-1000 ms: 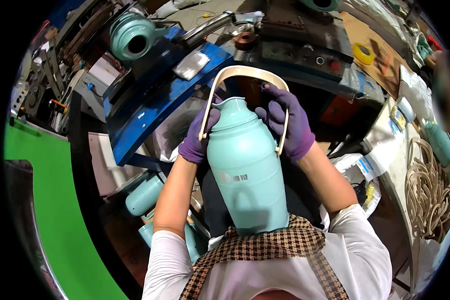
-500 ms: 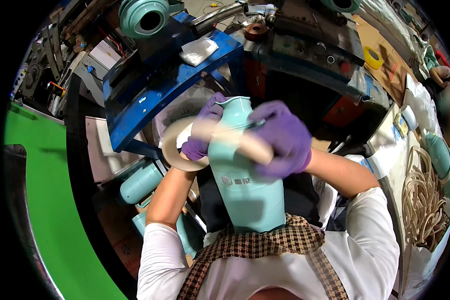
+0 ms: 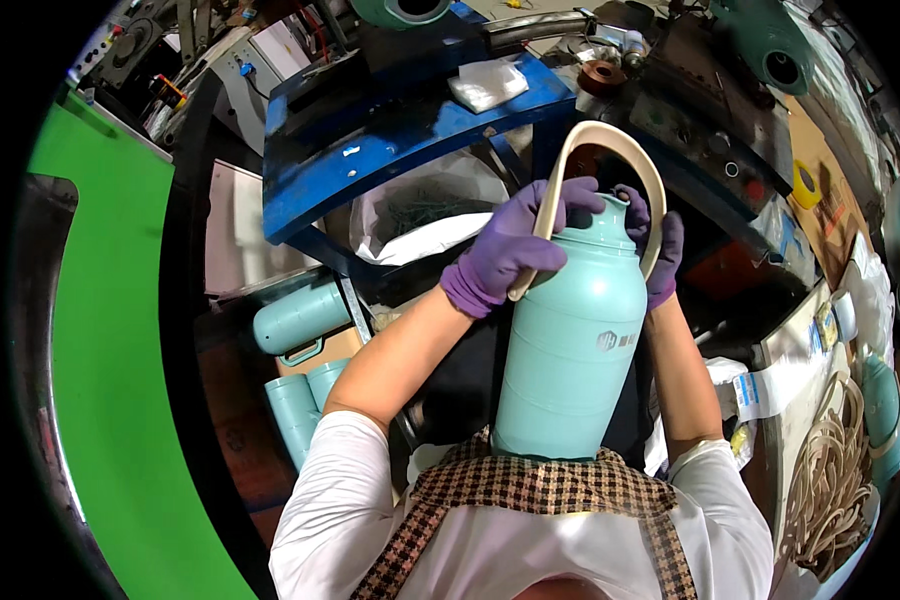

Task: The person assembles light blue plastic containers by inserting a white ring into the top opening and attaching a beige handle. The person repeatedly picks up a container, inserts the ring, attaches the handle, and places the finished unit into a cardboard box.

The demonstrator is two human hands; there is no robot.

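Observation:
A mint-green flask (image 3: 575, 360) stands upright in my lap against a checked apron, leaning a little to the right. Over its narrow spouted neck arches a beige strap handle (image 3: 610, 132). Purple gloves cover both hands. Beside the left shoulder of the flask, my left hand (image 3: 505, 245) is closed on one side of the handle, whose end pokes out below the thumb. My right hand (image 3: 666, 250) grips the other side by the right shoulder, its fingers partly hidden behind neck and handle. Whether the handle ends are fastened to the flask, I cannot tell.
A blue metal bench (image 3: 390, 165) holds a folded white cloth (image 3: 488, 85). Below it sits a white bag (image 3: 425, 245). More mint flasks (image 3: 305, 316) lie at left. Several loose beige handles (image 3: 832, 485) are heaped at right. A green surface (image 3: 120, 320) runs along the left.
The handle, blurred earlier in front of the flask, now arches over its neck with a hand on each side. Flask and hands appear farther right in view.

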